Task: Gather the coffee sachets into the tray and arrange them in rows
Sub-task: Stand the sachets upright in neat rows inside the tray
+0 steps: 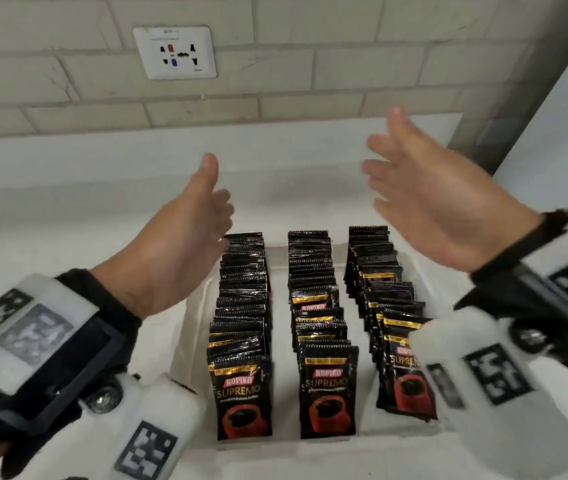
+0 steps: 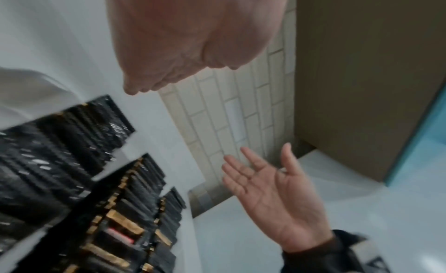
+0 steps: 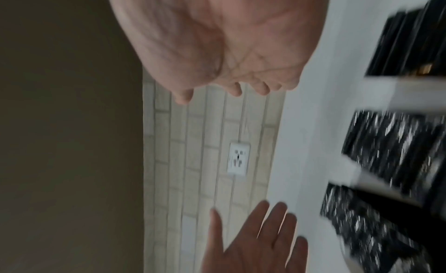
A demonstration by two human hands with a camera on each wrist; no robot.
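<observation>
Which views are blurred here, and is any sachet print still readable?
Head view: mostly sharp, front sachets print legible; right hand and wrist rigs motion-smeared. Left wrist view: sachet rows streaked, right hand fairly clear, left hand close and soft. Right wrist view: worst blur, sachets smeared to streaks, wall socket soft; no print readable.

From here my right hand [image 1: 445, 202] blurs at two o'clock; its wrist mount hides the right row of sachets [image 1: 388, 306] partly.
</observation>
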